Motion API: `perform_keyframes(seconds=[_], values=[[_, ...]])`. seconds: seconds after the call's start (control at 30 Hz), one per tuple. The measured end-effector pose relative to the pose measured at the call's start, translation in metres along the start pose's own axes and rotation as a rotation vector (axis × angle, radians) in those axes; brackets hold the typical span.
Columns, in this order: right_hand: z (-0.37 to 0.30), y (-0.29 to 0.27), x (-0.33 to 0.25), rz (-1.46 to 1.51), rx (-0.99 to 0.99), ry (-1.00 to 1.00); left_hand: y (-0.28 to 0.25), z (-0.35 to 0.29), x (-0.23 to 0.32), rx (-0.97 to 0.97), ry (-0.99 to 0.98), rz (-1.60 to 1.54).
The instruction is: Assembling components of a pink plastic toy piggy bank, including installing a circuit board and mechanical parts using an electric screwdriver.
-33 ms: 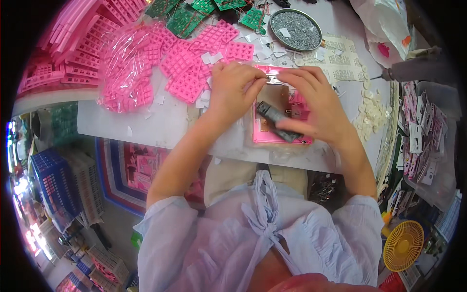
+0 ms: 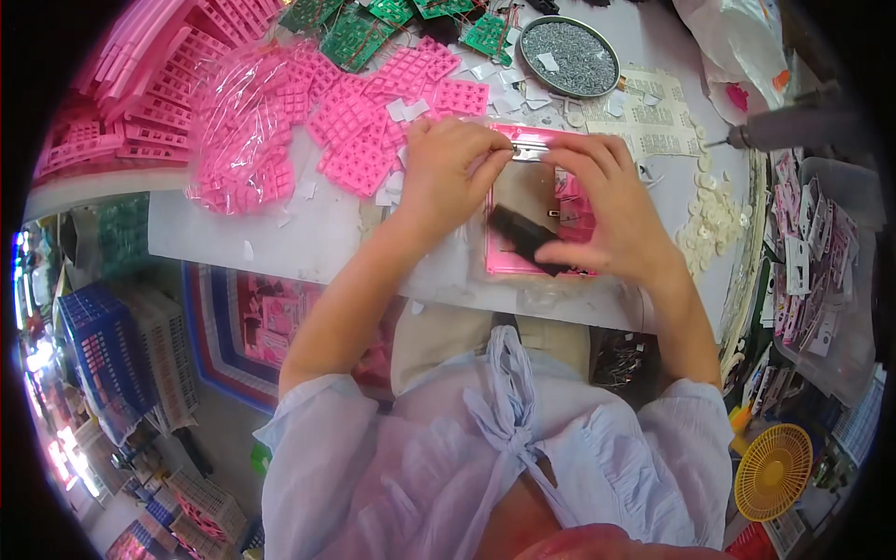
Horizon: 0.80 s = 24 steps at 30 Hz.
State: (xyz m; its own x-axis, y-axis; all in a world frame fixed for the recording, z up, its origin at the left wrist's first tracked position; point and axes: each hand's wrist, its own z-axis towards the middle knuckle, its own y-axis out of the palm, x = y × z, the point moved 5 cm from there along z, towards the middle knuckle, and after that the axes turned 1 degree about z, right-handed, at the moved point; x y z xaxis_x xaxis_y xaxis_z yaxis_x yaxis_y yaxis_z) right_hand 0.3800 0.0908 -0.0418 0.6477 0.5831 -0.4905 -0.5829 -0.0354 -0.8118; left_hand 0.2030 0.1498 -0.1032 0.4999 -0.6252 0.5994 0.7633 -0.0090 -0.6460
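On the table in front of me lies a pink plastic case with a brownish panel in it. A narrow shiny metal strip runs across its far end. My left hand pinches the strip's left end between thumb and forefinger. My right hand has its fingers spread, fingertips at the strip's right end. Its thumb touches a dark, blurred, oblong piece lying slantwise over the case's near part. What this piece is I cannot make out.
Pink keypad pieces, a clear bag of them and green circuit boards lie beyond to the left. A round tin of small screws stands at the back. Pale discs and a power screwdriver are on the right.
The dark piece has shifted and turned slightly under my right thumb, showing a darker side. My right fingertips have moved a little, uncovering more of the metal strip. The screwdriver has swung slightly.
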Motion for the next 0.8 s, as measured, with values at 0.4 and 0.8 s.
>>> perform_keyframes(seconds=[0.4,0.8], values=[[-0.025,0.004,0.025,0.379,-0.034,0.589,-0.002,0.007,-0.001,-0.038,0.019,-0.051],[0.003,0.003,0.049,0.015,0.072,0.021,-0.001,0.011,0.000,-0.071,0.040,-0.051]])
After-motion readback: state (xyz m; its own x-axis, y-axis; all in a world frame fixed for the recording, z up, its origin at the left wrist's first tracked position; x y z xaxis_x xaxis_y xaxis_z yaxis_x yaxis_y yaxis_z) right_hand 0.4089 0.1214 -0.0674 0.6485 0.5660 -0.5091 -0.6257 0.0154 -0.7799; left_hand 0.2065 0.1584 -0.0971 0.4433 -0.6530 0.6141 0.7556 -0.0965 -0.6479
